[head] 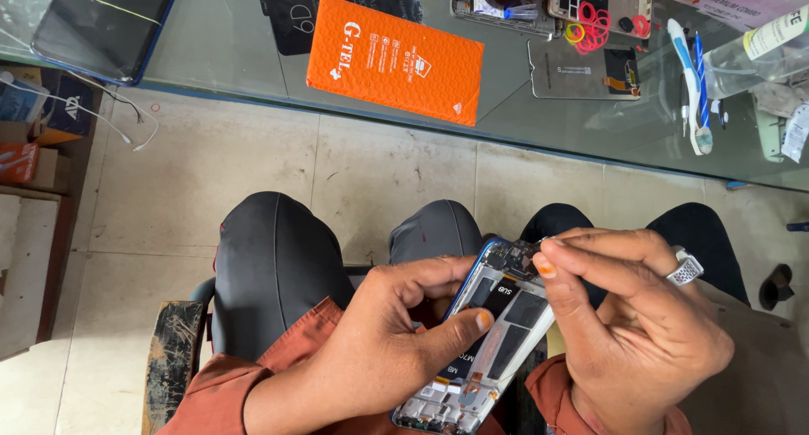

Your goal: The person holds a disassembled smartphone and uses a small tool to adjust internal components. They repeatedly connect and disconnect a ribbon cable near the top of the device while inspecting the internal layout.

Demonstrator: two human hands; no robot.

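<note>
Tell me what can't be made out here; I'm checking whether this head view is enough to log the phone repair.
- Right hand: what its fingertips pinch at the opened phone top is too small to tell.
- Phone's lower end: cut off by the frame's bottom edge.
- Phone's left side: hidden by the left hand.
- Toothbrush bristles: blurred through the glass counter.

Bright, even daylight — sharp focus, soft shadows, faint glass glare.
</note>
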